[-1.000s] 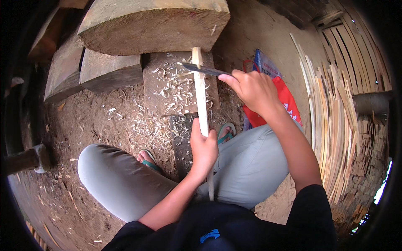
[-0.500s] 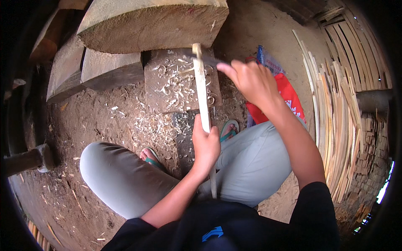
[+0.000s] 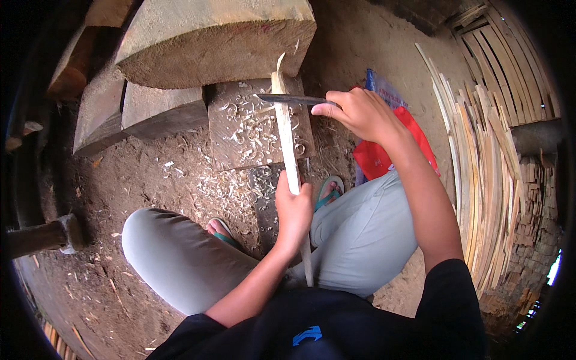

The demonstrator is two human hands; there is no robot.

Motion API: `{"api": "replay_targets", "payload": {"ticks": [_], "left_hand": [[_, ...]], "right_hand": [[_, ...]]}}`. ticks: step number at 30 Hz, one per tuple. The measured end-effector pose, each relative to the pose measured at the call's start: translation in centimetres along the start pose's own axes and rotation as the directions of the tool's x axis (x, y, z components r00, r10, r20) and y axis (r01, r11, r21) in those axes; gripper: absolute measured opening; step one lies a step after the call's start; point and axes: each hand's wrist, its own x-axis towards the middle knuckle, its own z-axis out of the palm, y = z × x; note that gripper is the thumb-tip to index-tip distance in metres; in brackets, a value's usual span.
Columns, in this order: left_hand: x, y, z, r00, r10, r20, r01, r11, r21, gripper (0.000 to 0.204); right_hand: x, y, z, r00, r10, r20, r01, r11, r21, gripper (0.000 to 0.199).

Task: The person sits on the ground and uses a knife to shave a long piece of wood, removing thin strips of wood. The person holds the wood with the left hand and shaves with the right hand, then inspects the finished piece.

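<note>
My left hand (image 3: 294, 207) is closed around a long pale wooden stick (image 3: 288, 144), whose near end runs back between my legs. The far end points away, over a board (image 3: 225, 150) strewn with curled shavings. Across the stick, close to its far end, lies the dark blade of a knife (image 3: 287, 98). My right hand (image 3: 363, 114) grips the knife's handle, which the fingers mostly hide. A thin curl of wood (image 3: 280, 61) stands up from the stick's tip.
A large cut log (image 3: 216, 51) lies just beyond the board, with smaller blocks (image 3: 162, 108) to its left. Red and blue bags (image 3: 414, 141) sit at the right. Farther right is a stack of long wooden strips (image 3: 474, 174). A hammer-like tool (image 3: 45, 236) is at the far left.
My right hand has shifted slightly, and the blade, blurred before, now lies sharply visible across the stick. A curl of wood now rises from the tip. My left hand keeps its hold.
</note>
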Motion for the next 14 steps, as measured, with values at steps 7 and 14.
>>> {"api": "replay_targets", "payload": {"ticks": [7,14], "left_hand": [[-1.0,0.4,0.6,0.995,0.087,-0.051,-0.086,0.996,0.029,0.011],[-3.0,1.9,0.6,0.960,0.280,0.001,-0.277,0.951,0.136,0.017]], "right_hand": [[0.0,0.7,-0.8,0.974,-0.078,-0.211,0.119,0.976,0.185,0.048],[1.3,-1.9,0.0,0.929,0.077,-0.362,0.145,0.824,0.548,0.042]]}}
